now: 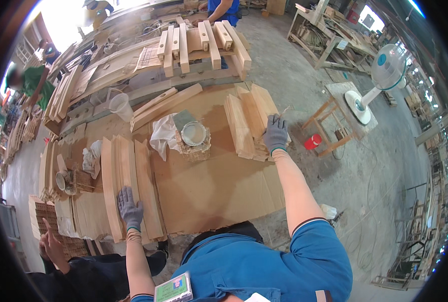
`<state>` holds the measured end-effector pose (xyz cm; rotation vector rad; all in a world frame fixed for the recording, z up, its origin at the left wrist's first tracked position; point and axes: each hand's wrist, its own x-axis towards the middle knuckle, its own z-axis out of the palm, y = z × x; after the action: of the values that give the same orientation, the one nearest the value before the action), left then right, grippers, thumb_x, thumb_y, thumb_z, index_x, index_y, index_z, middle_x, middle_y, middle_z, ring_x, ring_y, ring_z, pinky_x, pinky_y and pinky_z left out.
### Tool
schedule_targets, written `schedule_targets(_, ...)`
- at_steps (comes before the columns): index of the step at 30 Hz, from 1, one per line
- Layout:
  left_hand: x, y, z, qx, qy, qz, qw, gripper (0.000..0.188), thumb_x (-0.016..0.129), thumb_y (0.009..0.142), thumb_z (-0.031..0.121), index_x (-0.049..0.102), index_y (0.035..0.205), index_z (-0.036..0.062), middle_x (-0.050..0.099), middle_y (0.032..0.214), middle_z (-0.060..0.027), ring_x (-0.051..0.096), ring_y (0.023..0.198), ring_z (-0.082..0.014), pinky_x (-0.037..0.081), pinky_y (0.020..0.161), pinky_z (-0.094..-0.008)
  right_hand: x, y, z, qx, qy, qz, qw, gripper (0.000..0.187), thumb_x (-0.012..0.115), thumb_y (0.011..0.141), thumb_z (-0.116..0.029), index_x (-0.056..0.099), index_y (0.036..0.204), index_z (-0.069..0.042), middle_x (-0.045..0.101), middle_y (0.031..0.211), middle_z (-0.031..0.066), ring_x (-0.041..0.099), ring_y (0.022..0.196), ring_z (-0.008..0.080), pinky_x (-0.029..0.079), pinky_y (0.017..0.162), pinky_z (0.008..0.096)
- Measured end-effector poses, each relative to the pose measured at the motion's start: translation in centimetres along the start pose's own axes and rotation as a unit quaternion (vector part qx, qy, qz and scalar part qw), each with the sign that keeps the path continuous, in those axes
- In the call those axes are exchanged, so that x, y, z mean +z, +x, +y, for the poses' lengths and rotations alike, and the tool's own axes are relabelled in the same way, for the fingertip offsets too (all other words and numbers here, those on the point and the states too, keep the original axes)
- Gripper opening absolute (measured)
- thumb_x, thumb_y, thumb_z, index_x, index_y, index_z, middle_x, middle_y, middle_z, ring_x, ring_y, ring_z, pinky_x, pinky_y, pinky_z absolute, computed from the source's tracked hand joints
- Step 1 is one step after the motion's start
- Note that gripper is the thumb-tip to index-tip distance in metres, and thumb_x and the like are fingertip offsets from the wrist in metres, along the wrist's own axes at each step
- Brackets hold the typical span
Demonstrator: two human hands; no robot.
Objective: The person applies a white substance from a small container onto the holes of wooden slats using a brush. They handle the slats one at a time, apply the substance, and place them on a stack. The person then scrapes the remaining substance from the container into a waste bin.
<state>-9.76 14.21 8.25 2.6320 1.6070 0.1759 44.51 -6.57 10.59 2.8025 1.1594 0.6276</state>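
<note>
Left hand [130,210] lay flat on long planks [125,168], worktop's [216,199] left; fingers straight, thumb apart. Right hand [276,135] touched stacked boards [243,126], right edge; couldn't tell whether fingers clamped. Wood seemed stiff, fairly heavy, best gripped by long edges.

The grey-gloved left hand [130,209] lies flat on long wooden pieces [125,163]; the similarly gloved right hand [276,133] touches the right edge of another wooden stack [241,126]. Between them on the cardboard-covered surface [214,196], 1 round container [193,133] sits beside a white cloth [163,136]. Farther right stands 1 white fan [385,68].
</note>
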Motion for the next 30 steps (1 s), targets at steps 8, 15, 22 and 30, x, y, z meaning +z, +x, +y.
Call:
schedule_targets(8,0.8,0.1,-0.7,0.009,-0.018,0.045,0.999,0.071,0.059,0.074,0.026,0.039,0.140,0.0080,0.035,0.148,-0.0128,0.028,0.139,-0.0295,0.016,0.117,-0.0399,-0.6,-0.8,-0.4,0.021,0.048,0.026,0.998,0.057,0.057,0.077,-0.021,0.044,0.129,-0.005,0.047,0.134,0.0187,0.041,0.128,0.0358,0.026,0.109,0.0479)
schedule_targets(15,0.5,-0.2,-0.8,0.020,-0.008,0.057,0.998,0.071,0.059,0.074,0.027,0.040,0.140,0.0087,0.035,0.148,-0.0111,0.029,0.138,-0.0264,0.017,0.117,-0.0400,0.7,-0.3,0.3,-0.011,0.046,0.031,0.998,0.054,0.059,0.081,-0.024,0.044,0.130,-0.005,0.047,0.136,0.0203,0.041,0.128,0.0381,0.029,0.108,0.0500)
schedule_targets(22,-0.6,2.4,0.8,-0.043,-0.060,0.037,0.997,0.054,0.063,0.078,0.037,0.055,0.124,0.0103,0.059,0.122,-0.0098,0.050,0.117,-0.0289,0.029,0.107,-0.0420,-0.8,-3.5,-1.2,-0.129,0.194,0.132,0.963,0.046,0.061,0.087,-0.026,0.052,0.125,-0.002,0.055,0.126,0.0197,0.048,0.123,0.0368,0.034,0.105,0.0495)
schedule_targets(30,-2.9,11.1,15.1,0.046,-0.314,0.013,0.948,0.051,0.059,0.084,0.047,0.056,0.117,0.0083,0.066,0.099,-0.0122,0.060,0.092,-0.0320,0.045,0.083,-0.0432,-8.4,-11.8,-7.8,-0.075,0.660,0.033,0.747,0.042,0.056,0.095,-0.022,0.051,0.131,-0.001,0.064,0.106,0.0145,0.059,0.083,0.0213,0.048,0.078,0.0296)
